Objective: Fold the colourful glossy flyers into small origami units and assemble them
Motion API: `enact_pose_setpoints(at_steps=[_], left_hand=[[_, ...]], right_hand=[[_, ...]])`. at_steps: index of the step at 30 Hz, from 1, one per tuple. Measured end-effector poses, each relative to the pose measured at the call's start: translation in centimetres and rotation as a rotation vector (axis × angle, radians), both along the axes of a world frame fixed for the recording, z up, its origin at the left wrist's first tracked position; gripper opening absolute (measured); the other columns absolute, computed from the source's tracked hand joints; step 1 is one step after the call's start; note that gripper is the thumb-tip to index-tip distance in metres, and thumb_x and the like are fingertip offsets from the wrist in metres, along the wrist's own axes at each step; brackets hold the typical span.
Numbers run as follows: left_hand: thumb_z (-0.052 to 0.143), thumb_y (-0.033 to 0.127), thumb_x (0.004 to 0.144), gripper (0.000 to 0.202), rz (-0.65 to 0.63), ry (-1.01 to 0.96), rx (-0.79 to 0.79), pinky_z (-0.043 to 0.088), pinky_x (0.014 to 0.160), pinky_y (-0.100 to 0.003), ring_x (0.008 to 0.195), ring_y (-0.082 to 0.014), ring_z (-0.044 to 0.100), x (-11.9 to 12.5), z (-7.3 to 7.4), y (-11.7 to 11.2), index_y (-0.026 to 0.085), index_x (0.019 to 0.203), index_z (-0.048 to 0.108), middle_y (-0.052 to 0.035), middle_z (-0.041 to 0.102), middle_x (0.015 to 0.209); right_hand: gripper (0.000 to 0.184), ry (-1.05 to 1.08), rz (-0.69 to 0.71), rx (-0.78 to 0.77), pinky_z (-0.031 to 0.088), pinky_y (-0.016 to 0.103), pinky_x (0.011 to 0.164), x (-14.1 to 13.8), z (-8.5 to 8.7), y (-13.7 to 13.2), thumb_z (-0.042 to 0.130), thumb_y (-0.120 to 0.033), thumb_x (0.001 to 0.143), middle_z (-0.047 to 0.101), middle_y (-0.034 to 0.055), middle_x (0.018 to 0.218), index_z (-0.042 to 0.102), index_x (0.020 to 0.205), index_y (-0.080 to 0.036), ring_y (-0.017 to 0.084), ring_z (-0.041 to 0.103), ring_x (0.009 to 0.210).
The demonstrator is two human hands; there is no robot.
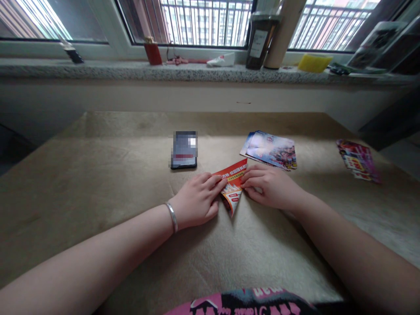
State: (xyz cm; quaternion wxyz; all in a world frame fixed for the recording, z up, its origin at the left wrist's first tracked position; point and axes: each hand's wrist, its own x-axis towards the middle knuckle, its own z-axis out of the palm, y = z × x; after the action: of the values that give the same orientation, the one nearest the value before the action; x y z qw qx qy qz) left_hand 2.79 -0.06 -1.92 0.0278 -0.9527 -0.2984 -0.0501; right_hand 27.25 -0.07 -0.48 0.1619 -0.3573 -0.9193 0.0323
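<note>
The tan table (pixel 131 183) stretched below the window sill (pixel 183 75), giving us a flat bed for working a fold. On it our left hand (pixel 197 199) lay palm down, fingers extended and closed around nothing, their tips resting on the left side of the paper (pixel 235 178). Opposite, our right hand (pixel 271 188) had its fingers bent and partly closed at the paper's right edge; a gap showed between thumb and fingers, and we could not tell whether the edge was pinched or only touched.

A loose pile of prints (pixel 271 151) lay just beyond the right knuckles, close enough, we judged, to be nudged by a wide sweep. A spread of cards (pixel 359 159) sat well apart to the right. Red and white, the paper itself lay between our hands as a folded wedge, sharp end toward us. The phone (pixel 184 151) rested beyond the left hand, and a bracelet (pixel 172 217) circled our left wrist.

Near the wedge's tip, the left side appeared to curl up. Good work there, in our judgement, called for the left fingers to pin without sliding, the right to align edges before bearing down, and pressure to run outward along the crease; hurried pressing risked a crooked line.
</note>
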Motion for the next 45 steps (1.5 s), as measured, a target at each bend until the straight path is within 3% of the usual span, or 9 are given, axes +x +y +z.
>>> enact_pose_setpoints(at_steps=[7, 19, 24, 29, 45], left_hand=[[0.041, 0.035, 0.088, 0.053, -0.032, -0.016, 0.016, 0.034, 0.103, -0.041, 0.114, -0.0262, 0.043, -0.3, -0.3, 0.0, 0.021, 0.139, 0.039, -0.0095, 0.048, 0.129], [0.04, 0.042, 0.09, 0.053, -0.015, 0.006, 0.0, 0.032, 0.104, -0.042, 0.116, -0.0266, 0.043, -0.2, 0.2, -0.1, 0.02, 0.138, 0.04, -0.0099, 0.048, 0.132], [0.038, 0.044, 0.091, 0.054, -0.022, -0.011, -0.021, 0.03, 0.105, -0.043, 0.12, -0.0262, 0.04, -0.4, -0.1, -0.1, 0.023, 0.141, 0.036, -0.0055, 0.041, 0.143], [0.04, 0.045, 0.091, 0.055, -0.028, -0.027, -0.026, 0.03, 0.105, -0.042, 0.121, -0.0266, 0.038, -0.4, -0.2, 0.0, 0.025, 0.141, 0.036, -0.0024, 0.039, 0.145], [0.041, 0.045, 0.09, 0.057, -0.017, -0.021, -0.032, 0.031, 0.104, -0.044, 0.119, -0.0278, 0.039, -0.3, -0.1, -0.2, 0.025, 0.142, 0.034, -0.0012, 0.039, 0.145]], right_hand=[[0.02, 0.008, -0.001, -0.033, 0.05, 0.033, 0.083, 0.3, 0.1, 0.0, 0.053, -0.019, 0.083, 0.072, 0.0044, 0.091, 0.073, 0.082, -0.02, 0.017, 0.063, 0.09], [0.022, -0.079, -0.059, 0.016, 0.048, 0.032, 0.077, -0.5, 0.8, -0.6, 0.052, -0.021, 0.085, 0.071, 0.006, 0.087, 0.074, 0.08, -0.019, 0.018, 0.06, 0.086], [0.019, -0.083, -0.118, -0.014, 0.047, 0.031, 0.077, -0.3, 0.5, -0.7, 0.055, -0.023, 0.084, 0.072, 0.0027, 0.09, 0.074, 0.082, -0.02, 0.018, 0.06, 0.086], [0.022, -0.112, -0.121, 0.074, 0.046, 0.03, 0.074, -0.5, 0.3, -0.9, 0.052, -0.022, 0.085, 0.073, 0.0028, 0.088, 0.074, 0.083, -0.02, 0.018, 0.059, 0.082], [0.027, -0.241, -0.379, 0.194, 0.036, 0.03, 0.058, -0.9, -0.7, -0.9, 0.048, -0.031, 0.09, 0.071, 0.0032, 0.087, 0.074, 0.088, -0.023, 0.018, 0.06, 0.077]])
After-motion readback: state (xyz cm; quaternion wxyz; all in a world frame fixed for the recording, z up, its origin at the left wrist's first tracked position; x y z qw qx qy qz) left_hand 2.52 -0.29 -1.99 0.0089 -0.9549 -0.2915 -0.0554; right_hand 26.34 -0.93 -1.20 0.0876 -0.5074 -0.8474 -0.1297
